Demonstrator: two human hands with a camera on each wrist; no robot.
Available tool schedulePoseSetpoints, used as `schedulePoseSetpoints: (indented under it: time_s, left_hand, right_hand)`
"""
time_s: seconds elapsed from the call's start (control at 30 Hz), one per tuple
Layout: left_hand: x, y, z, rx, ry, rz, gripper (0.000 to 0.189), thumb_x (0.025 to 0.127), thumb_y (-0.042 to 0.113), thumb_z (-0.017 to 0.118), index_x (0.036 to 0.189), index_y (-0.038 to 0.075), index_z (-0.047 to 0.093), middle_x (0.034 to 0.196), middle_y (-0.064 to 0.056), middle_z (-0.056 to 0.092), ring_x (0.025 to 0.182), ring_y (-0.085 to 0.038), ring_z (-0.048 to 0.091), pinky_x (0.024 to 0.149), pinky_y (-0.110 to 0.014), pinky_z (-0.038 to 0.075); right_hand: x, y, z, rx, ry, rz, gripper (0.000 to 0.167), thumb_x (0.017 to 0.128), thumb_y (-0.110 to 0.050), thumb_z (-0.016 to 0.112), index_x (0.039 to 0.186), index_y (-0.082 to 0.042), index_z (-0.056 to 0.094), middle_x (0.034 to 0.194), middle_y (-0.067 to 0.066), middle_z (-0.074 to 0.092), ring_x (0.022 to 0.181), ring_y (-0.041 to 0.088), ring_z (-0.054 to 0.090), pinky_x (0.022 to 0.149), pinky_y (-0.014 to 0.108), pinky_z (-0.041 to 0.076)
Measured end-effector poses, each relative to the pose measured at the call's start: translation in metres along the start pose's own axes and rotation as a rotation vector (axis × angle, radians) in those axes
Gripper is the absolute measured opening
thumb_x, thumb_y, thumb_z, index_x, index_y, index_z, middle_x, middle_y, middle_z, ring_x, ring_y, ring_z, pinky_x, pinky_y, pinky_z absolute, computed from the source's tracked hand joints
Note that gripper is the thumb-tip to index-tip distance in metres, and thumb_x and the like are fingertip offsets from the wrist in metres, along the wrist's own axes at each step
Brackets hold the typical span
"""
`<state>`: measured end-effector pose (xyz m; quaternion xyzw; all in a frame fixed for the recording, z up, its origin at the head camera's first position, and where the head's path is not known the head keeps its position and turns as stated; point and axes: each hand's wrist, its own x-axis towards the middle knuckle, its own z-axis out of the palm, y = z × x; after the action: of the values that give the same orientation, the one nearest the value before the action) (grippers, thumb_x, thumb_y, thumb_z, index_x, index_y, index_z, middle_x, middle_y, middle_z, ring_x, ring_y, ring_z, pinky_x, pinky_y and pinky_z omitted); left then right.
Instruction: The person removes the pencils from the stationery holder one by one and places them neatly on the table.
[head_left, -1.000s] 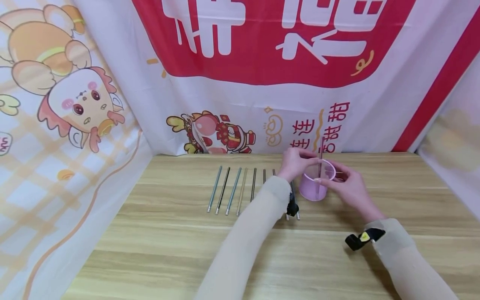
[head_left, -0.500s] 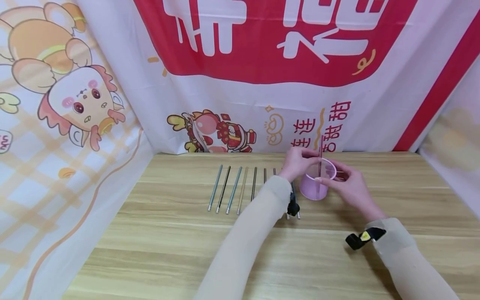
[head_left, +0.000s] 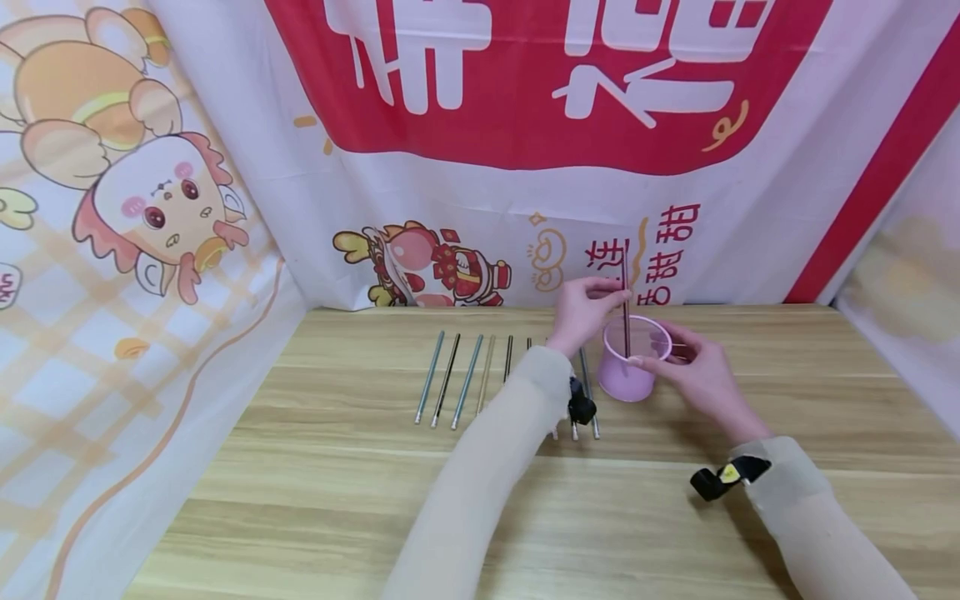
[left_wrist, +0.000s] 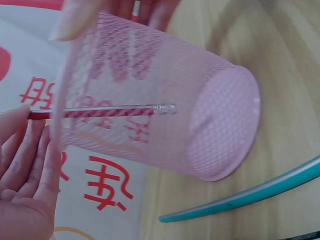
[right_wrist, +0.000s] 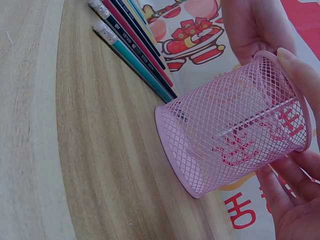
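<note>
My left hand [head_left: 581, 312] pinches a dark red pencil [head_left: 625, 267] between thumb and fingers. The pencil stands nearly upright, its lower part inside the pink mesh pencil cup [head_left: 627, 382]. In the left wrist view, the pencil's eraser end [left_wrist: 165, 109] is seen within the mesh cup [left_wrist: 170, 60], apart from its bottom. My right hand [head_left: 705, 375] grips the cup at its rim on the right side, thumb at the front. From the right wrist view the mesh wall [right_wrist: 215, 130] shows the pencil faintly through it.
Several pencils [head_left: 430, 379] lie side by side on the wooden table [head_left: 337, 500], left of the cup; my left arm hides some. A teal pencil [left_wrist: 240, 199] lies closest to the cup. A printed cloth [head_left: 480, 192] hangs behind the table.
My left hand has risen and moved slightly left with the red pencil, whose top is now higher. The right hand and the cup have stayed in place.
</note>
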<state>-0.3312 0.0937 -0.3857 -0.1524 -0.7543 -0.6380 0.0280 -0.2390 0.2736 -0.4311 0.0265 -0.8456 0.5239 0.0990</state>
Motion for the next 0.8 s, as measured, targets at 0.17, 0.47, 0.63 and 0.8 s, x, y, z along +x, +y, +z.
schedulePoseSetpoints:
  time_s: [0.17, 0.47, 0.63, 0.8]
  left_hand:
    - [0.003, 0.011, -0.011, -0.136, 0.040, 0.008, 0.020, 0.089, 0.009, 0.079, 0.108, 0.004, 0.075, 0.092, 0.000, 0.075, 0.079, -0.010, 0.071, 0.075, -0.023, 0.062]
    - [0.011, 0.027, -0.045, -0.291, 0.131, 0.049, 0.023, 0.089, 0.015, 0.081, 0.107, 0.004, 0.075, 0.091, -0.002, 0.076, 0.080, -0.017, 0.074, 0.079, -0.033, 0.063]
    - [0.011, 0.028, -0.078, -0.340, 0.142, 0.046, 0.025, 0.089, 0.015, 0.081, 0.109, 0.002, 0.074, 0.093, -0.007, 0.076, 0.083, -0.023, 0.074, 0.078, -0.031, 0.063]
    - [0.009, 0.021, -0.116, -0.290, 0.193, 0.055, 0.026, 0.089, 0.014, 0.081, 0.110, -0.001, 0.074, 0.095, -0.010, 0.076, 0.082, -0.024, 0.075, 0.077, -0.032, 0.064]
  right_hand:
    - [0.000, -0.001, 0.000, 0.007, -0.001, 0.006, 0.081, 0.087, -0.036, 0.084, 0.150, -0.001, 0.047, 0.132, 0.024, 0.060, 0.116, 0.036, 0.059, 0.084, 0.008, 0.051]
    - [0.001, 0.000, 0.001, 0.017, 0.010, -0.003, 0.079, 0.087, -0.033, 0.085, 0.148, 0.001, 0.049, 0.129, 0.024, 0.062, 0.114, 0.034, 0.060, 0.084, 0.008, 0.052]
    - [0.001, 0.000, 0.001, 0.011, 0.008, 0.003, 0.080, 0.086, -0.035, 0.085, 0.149, 0.000, 0.049, 0.129, 0.023, 0.062, 0.113, 0.032, 0.060, 0.084, 0.008, 0.051]
    - [0.000, 0.000, 0.000, -0.003, 0.007, 0.016, 0.082, 0.085, -0.037, 0.085, 0.149, -0.002, 0.048, 0.129, 0.022, 0.062, 0.113, 0.030, 0.060, 0.083, 0.008, 0.051]
